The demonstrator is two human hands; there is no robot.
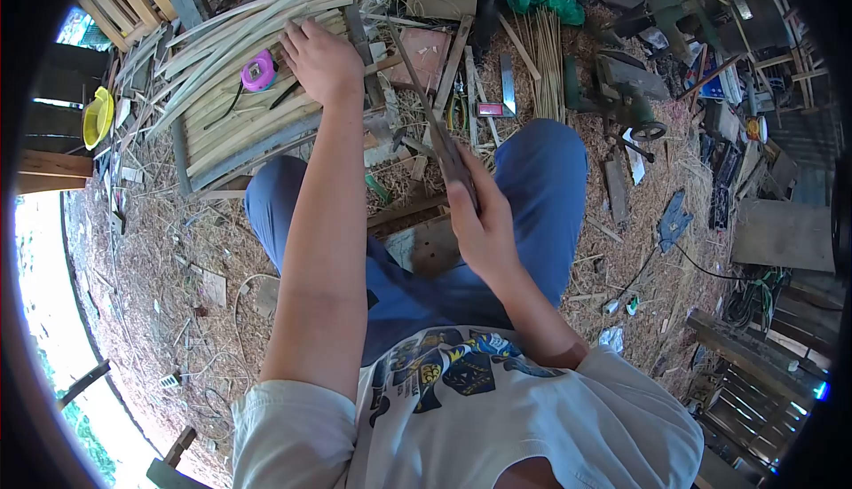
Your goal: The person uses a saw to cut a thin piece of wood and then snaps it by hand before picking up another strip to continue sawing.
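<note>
Printed T-shirt (453,400) sits nearest; left hand (324,61), fingers slightly spread, tops diagonal wooden strips (257,114). Right hand (481,223) clasps a long, forward-pointing tool (441,141).

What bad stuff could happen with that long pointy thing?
The long tool in the right hand looks like a blade, so it might cut the left hand if it swings across. The pink tape measure sits on the wood strips and could slide if they shift.

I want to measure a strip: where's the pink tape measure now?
In the head view, the tape measure lies upper left on the wooden strips, just left of the left hand.
</note>
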